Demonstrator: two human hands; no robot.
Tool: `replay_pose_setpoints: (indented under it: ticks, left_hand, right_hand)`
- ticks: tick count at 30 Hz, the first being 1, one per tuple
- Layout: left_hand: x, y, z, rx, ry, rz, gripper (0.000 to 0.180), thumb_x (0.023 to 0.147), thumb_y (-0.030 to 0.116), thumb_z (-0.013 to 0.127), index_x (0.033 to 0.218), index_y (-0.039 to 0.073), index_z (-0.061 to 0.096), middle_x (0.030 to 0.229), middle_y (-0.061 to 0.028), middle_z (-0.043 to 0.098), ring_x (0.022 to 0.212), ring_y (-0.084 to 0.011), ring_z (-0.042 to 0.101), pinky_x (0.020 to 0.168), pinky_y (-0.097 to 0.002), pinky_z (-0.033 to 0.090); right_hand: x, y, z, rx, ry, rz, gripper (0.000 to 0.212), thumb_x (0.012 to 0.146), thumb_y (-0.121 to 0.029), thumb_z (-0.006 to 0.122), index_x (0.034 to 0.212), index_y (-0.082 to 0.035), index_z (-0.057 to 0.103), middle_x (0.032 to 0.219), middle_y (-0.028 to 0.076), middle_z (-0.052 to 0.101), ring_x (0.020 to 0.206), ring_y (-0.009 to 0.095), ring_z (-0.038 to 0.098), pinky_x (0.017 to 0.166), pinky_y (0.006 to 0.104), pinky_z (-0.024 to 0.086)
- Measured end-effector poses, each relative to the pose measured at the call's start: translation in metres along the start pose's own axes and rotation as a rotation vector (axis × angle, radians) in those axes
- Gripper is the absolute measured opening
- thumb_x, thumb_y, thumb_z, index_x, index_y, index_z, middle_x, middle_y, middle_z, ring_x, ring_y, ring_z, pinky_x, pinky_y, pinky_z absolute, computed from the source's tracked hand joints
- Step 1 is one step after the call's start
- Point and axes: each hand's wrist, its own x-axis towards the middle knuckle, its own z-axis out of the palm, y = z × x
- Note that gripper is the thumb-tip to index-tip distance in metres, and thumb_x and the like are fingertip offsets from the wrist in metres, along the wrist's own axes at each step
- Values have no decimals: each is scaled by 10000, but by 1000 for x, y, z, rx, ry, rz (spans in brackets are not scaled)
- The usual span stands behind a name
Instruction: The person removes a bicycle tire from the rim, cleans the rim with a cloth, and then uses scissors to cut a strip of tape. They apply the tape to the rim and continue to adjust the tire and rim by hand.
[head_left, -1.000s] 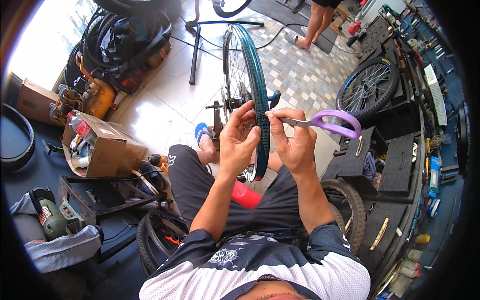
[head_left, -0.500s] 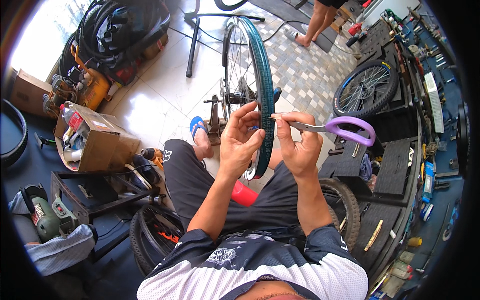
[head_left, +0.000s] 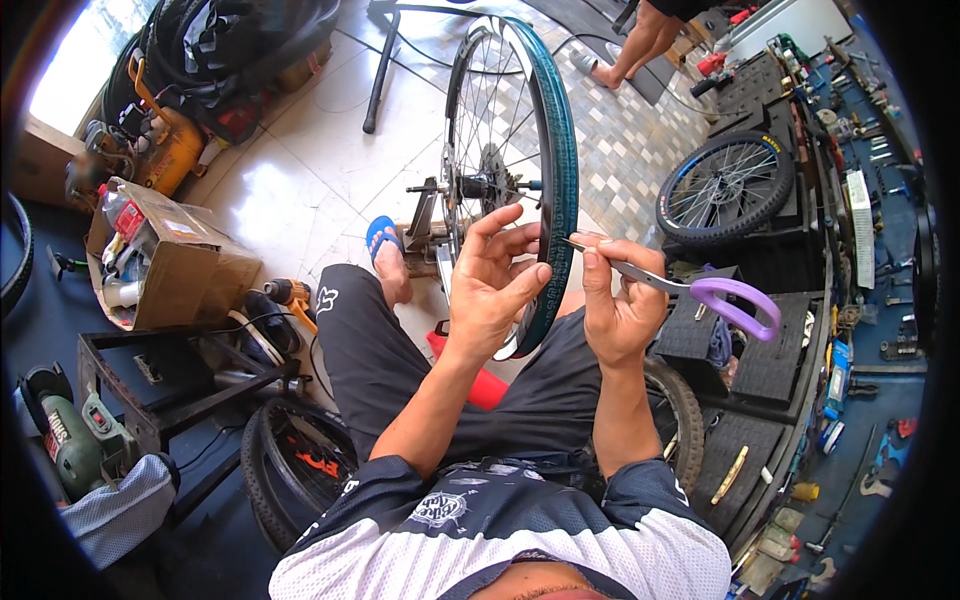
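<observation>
A bicycle wheel (head_left: 545, 115) without a tyre stands upright in front of me, its spokes and hub facing left. Teal tape (head_left: 564, 150) with printing covers the outer face of its rim. My left hand (head_left: 490, 290) is at the near part of the rim, fingers curled against its left side and thumb on the edge. From the right, my right hand (head_left: 622, 310) pinches a pair of scissors (head_left: 652, 279) by the grey blades, with the purple handle sticking out to the right. The blade tip points at the tape, close to or touching it; which I cannot tell.
A tyred wheel (head_left: 725, 188) lies on black shelving at the right, beside a tool-covered bench (head_left: 870, 400). A cardboard box (head_left: 190, 270), a yellow compressor (head_left: 175, 150) and a green power tool (head_left: 85, 440) are at left. Another person's legs (head_left: 640, 45) show at the back.
The wheel's rim and both my hands have shifted right in the picture. The scissors sit lower, their blade tip still at the tape. The whole view has shifted somewhat.
</observation>
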Motion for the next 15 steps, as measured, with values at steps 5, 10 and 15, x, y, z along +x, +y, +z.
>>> replay_pose_setpoints:
  ticks: [5,10,15]
  left_hand:
    - [0,3,0,24,-9,1,664,910,-95,752,1482,25,438,1344,-176,614,1211,-194,609,963,-299,593]
    - [1,3,1,51,-3,6,652,909,-102,747,1474,16,444,1342,-177,614,1201,-196,614,970,-306,588]
    - [-2,4,1,57,-2,-2,613,902,-116,743,1440,11,477,1328,-170,625,1202,-200,616,985,-325,579]
  right_hand:
    - [2,5,4,77,63,-6,177,974,29,713,1126,19,620,1063,195,763,998,243,761,914,349,605]
    - [3,-1,2,34,23,9,183,984,49,684,1139,17,591,1065,215,750,1020,271,755,938,363,594]
    - [6,-9,0,-65,-24,15,175,980,42,694,1127,13,604,1055,221,753,1020,280,760,939,370,595]
